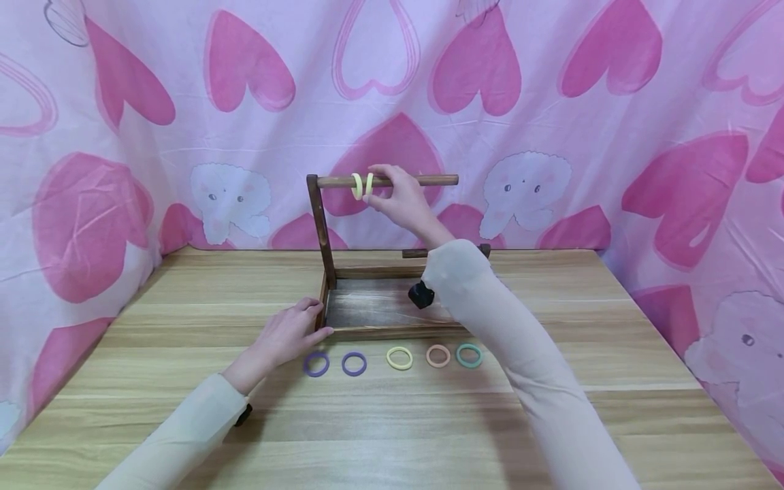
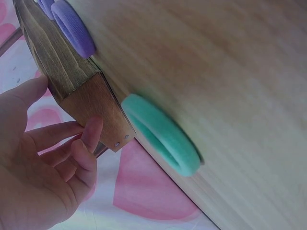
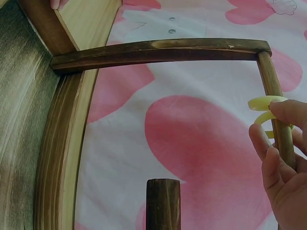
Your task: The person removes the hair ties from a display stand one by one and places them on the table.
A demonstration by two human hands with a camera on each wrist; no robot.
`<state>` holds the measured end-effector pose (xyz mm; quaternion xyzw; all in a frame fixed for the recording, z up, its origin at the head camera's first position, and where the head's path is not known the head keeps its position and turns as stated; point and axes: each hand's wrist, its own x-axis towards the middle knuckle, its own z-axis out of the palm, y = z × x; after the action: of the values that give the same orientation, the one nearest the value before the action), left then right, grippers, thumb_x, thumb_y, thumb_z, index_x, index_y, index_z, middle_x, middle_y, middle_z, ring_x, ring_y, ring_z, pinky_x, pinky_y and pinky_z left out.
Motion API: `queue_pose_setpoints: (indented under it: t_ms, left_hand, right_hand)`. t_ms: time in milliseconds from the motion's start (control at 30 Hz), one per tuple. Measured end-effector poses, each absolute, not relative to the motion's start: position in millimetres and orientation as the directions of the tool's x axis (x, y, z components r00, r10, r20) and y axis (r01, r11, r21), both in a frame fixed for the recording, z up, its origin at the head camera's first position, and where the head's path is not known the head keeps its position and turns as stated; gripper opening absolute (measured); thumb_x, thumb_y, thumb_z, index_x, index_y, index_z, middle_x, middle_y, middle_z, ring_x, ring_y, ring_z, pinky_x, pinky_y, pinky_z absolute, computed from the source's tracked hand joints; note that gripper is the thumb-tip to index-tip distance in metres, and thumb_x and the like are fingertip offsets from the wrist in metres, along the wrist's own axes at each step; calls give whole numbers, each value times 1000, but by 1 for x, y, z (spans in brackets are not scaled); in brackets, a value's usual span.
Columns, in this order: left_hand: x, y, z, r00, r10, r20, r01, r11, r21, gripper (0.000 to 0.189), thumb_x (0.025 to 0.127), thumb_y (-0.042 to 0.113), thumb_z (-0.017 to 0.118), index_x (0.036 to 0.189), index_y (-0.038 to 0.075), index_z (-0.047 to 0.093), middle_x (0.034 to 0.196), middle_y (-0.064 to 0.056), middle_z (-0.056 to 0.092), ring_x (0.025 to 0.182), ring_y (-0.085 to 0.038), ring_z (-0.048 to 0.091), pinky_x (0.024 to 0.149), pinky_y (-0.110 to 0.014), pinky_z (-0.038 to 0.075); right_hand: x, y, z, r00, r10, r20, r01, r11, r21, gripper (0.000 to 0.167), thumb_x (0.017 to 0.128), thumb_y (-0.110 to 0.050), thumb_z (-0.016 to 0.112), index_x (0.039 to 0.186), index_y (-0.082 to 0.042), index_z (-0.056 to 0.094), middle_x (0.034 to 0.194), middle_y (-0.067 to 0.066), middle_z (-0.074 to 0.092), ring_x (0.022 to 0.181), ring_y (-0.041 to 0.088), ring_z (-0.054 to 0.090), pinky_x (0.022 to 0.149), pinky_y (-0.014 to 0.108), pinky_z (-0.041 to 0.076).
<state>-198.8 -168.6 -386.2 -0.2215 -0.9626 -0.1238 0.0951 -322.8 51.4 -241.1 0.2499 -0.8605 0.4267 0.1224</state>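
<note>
My right hand [image 1: 401, 197] is at the upper rod [image 1: 437, 180] of a dark wooden rack, pinching a yellow hair tie [image 1: 369, 184] that is around the rod. A second yellow hair tie [image 1: 357, 186] hangs on the rod just left of it. Low at the rack's left end, my left hand [image 1: 288, 333] holds the corner of its tray-like base [image 1: 392, 333], thumb on the front rail and fingers at the end board [image 2: 98, 110]. Close to that corner on the table lies a green hair tie [image 2: 160, 134], hidden from the head view.
In front of the rack lie two purple hair ties [image 1: 316, 364], a yellow one [image 1: 399, 358], an orange one [image 1: 437, 356] and a green one [image 1: 469, 355]. A shorter, lower rod [image 1: 414, 253] is partly behind the right sleeve. A pink heart-patterned curtain [image 1: 245, 136] hangs behind the table.
</note>
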Motion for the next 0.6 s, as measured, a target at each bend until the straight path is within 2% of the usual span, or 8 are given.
queue_pose_setpoints:
  t_ms: [333,600]
  left_hand:
    - [-199,-168,-385,-888,401,226,445,873,199,56,81,39,60,115,-6,54,115,-18,51,92,-35,55,73,-45,47]
    - [-199,-168,-385,-890,400,219,443,873,204,57,82,39,60,116,-6,53,115,-18,51,93,-35,55,74,-45,47]
  right_hand:
    - [-325,49,-242,-830,-350,434,-556,476,-681,52,78,-13,67,126,-7,46,109,3,52,71,8,55,60,18,48]
    - [-327,51,-242,-799,-394,455,-601,491,-631,56,78,-6,66,128,-8,43,112,4,53,67,10,54,60,19,47]
